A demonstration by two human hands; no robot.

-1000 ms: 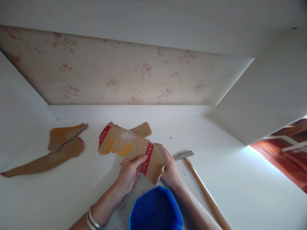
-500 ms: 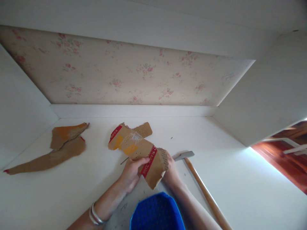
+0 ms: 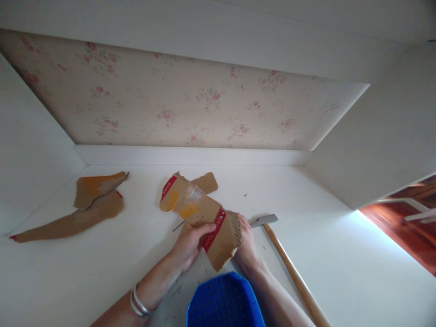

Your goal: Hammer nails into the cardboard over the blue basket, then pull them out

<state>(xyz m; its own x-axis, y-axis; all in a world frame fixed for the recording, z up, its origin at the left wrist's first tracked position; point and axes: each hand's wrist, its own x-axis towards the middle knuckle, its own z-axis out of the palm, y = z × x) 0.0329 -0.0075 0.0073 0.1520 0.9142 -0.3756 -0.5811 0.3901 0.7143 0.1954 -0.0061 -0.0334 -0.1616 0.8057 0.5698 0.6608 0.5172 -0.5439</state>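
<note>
Both my hands hold a torn piece of brown cardboard [image 3: 199, 213] with red tape, yellow patches and small holes, lifted a little above the white shelf surface [image 3: 323, 245]. My left hand [image 3: 188, 244] grips its near left edge, thumb on top beside the red tape. My right hand [image 3: 245, 244] grips the near right edge from behind, its fingers mostly hidden by the cardboard. A blue perforated basket [image 3: 225, 302] sits just below my hands. A hammer [image 3: 286, 263] with a wooden handle lies right of my right hand.
Torn cardboard strips [image 3: 78, 211] lie at the left of the shelf, and another perforated scrap [image 3: 207, 181] lies behind the held piece. A floral papered back wall [image 3: 190, 109] and white side panels enclose the space. Small dark bits are scattered on the surface.
The held cardboard has shifted slightly to the right and its far end has swung closer in; both hands keep their grip. The view has drifted a little.
</note>
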